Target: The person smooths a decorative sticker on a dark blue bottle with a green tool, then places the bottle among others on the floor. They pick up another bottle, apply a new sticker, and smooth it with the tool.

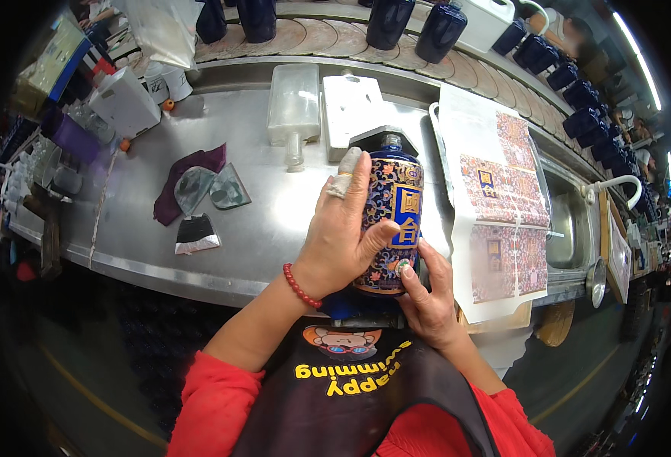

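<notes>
Steel worktop point(274, 221) ran left to right beneath a row of dark blue bottles point(427, 30) at the far edge. At its near edge, the left hand point(347, 232) clamped around a blue patterned bottle point(392, 221) while the right hand point(427, 293) pinched its lower label. Glazed and rigid, the bottle looked heavy, slick and breakable, best held round the body. Label sheets point(499, 206) crowded the right; a purple cloth point(187, 179) lay left, with bare steel between.
</notes>
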A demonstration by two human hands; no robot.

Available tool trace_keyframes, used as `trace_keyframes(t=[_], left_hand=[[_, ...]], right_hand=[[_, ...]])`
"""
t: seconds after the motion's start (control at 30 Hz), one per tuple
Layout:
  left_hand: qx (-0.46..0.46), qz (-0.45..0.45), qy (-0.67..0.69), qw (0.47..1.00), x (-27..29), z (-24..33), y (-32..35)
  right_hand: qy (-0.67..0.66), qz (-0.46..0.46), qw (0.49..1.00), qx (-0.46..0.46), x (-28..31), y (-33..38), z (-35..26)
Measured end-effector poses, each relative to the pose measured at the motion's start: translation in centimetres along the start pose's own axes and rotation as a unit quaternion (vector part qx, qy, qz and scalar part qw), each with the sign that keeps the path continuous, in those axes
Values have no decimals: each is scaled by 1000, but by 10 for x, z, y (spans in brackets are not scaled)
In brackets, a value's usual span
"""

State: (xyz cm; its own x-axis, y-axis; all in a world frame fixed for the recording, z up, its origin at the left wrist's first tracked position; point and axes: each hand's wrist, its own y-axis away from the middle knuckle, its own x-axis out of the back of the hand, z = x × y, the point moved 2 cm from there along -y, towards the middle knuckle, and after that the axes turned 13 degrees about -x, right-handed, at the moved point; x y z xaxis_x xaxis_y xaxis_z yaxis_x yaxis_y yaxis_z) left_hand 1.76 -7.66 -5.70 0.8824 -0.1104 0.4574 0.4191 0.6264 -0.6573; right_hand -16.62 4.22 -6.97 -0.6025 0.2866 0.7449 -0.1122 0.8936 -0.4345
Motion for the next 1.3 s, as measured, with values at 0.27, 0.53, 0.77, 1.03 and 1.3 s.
trace_keyframes(t=[0.27, 0.53, 0.77, 1.03, 1.3], left_hand=[[-45, -86, -52, 994, 21, 34, 22], [-111, -114, -179, 971, 2, 44, 44], [-43, -78, -111, 990, 4, 36, 67], [-69, -98, -146, 982, 1, 34, 68], [-155, -121, -246, 949, 3, 51, 68]], right_hand=[[-50, 10, 999, -1, 1, 0, 7], [-26, 43, 999, 9, 5, -7, 2], [-58, 49, 997, -23, 9, -8, 6], [-50, 70, 996, -8, 3, -2, 7], [-66, 58, 996, -16, -2, -1, 8]])
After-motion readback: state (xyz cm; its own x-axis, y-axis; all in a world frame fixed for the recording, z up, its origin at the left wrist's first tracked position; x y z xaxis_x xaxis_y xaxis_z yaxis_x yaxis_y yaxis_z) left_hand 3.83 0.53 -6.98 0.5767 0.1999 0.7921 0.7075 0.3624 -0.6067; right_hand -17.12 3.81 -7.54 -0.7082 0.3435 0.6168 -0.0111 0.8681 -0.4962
